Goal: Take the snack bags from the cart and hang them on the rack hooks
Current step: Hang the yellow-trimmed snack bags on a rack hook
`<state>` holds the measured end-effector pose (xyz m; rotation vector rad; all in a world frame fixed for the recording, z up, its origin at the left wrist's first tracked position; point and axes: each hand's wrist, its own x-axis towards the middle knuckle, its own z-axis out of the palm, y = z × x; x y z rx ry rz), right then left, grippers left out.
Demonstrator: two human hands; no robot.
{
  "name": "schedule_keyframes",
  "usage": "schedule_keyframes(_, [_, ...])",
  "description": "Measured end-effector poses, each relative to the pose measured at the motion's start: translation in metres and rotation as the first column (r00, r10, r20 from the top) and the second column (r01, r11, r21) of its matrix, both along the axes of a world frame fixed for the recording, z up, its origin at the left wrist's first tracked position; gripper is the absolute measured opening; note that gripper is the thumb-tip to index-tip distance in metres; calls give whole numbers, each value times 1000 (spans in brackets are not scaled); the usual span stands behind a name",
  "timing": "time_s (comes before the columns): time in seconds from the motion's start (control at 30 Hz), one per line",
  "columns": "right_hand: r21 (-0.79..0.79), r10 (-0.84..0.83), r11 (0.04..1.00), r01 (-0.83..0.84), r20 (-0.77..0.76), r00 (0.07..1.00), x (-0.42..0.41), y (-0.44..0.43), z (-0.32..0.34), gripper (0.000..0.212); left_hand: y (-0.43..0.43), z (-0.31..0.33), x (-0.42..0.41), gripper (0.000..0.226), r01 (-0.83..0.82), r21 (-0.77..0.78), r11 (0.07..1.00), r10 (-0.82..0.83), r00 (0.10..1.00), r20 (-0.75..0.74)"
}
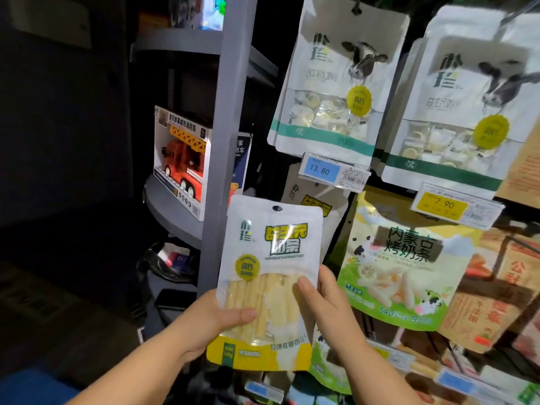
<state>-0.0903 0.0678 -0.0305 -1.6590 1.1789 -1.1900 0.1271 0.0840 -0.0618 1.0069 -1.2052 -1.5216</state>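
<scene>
Got the yellow snack bag [268, 258] upright, just below and a bit left of the blue price tag [321, 170]. My left hand [210, 320] and right hand [324, 305] both grip it, thumbs on front.

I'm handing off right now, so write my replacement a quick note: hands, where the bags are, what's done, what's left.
Hands: the left hand grips the snack bag at its lower left edge. The right hand holds its right edge.
Bag: upright in front of the rack, its hang hole on no hook.
Done: a matching bag and the cow-print bags already hang.
Left: hook this bag, probably with the matching one. The cart is out of view.
</scene>
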Motion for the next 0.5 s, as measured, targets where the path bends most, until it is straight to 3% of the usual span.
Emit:
schedule_keyframes(0.07, [30, -10, 999, 9, 38, 999, -4, 0, -1, 45, -8, 5, -8, 90, 48, -8, 999, -48, 999, -3])
schedule_keyframes(0.4, [-57, -129, 990, 133, 70, 989, -22, -8, 16, 41, -44, 23, -37, 54, 114, -34, 993, -115, 992, -44])
schedule_keyframes(0.5, [-86, -137, 986, 141, 55, 989, -24, -9, 17, 40, -50, 23, -40, 55, 116, -36, 993, -118, 991, -58])
